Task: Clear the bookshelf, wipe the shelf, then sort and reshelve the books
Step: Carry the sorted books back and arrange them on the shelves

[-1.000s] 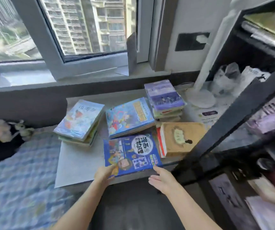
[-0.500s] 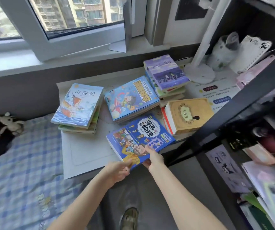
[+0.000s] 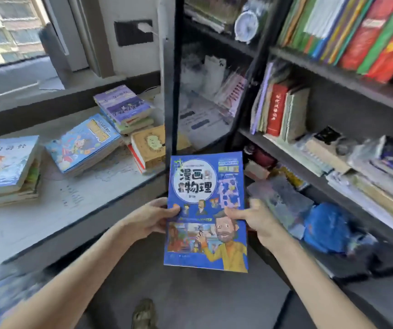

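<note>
Blue comic physics book (image 3: 206, 210) is held upright in the air, gripped at its side edges by the left hand (image 3: 151, 218) and the right hand (image 3: 253, 218), near the dark bookshelf (image 3: 333, 74) on the right.

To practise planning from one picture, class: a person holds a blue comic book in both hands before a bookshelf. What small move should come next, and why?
Probably carry the blue comic book right, toward the bookshelf. The left hand and right hand both grip it clear of the desk, and there is open space on the shelf with the red book.
</note>
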The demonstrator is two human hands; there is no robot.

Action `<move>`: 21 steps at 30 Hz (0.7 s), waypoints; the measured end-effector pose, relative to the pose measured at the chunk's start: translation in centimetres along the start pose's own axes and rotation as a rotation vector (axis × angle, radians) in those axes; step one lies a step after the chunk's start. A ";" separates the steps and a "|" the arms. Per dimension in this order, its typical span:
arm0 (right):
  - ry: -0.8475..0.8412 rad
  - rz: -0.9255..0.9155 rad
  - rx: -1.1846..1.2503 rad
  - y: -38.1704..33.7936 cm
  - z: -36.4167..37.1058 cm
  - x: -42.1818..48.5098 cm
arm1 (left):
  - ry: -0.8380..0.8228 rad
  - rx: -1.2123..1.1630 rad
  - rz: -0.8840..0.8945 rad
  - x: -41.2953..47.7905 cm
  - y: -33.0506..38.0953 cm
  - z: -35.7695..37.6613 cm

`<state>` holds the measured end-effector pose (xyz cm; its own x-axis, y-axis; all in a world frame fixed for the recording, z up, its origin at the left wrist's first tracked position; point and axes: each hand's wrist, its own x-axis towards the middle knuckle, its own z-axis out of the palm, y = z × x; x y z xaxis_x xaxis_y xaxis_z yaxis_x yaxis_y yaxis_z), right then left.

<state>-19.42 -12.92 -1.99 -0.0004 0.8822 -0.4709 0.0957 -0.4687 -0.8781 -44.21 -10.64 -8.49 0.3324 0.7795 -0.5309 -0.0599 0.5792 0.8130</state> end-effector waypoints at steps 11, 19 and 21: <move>0.722 -0.670 -0.025 -8.5 -22.2 -7.6 | -0.080 0.399 0.808 4.1 16.5 27.0; 0.833 -0.795 0.004 -18.6 -33.7 -1.1 | 0.134 0.558 1.139 10.2 26.3 37.7; 0.817 -0.790 0.010 -21.4 -36.7 1.7 | 0.192 0.540 1.180 12.9 28.5 39.9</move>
<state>15.10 0.28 19.11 0.5926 0.6946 0.4079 0.3490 0.2350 -0.9072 -4.07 6.38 17.41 0.1981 0.7957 0.5723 0.1766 -0.6033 0.7777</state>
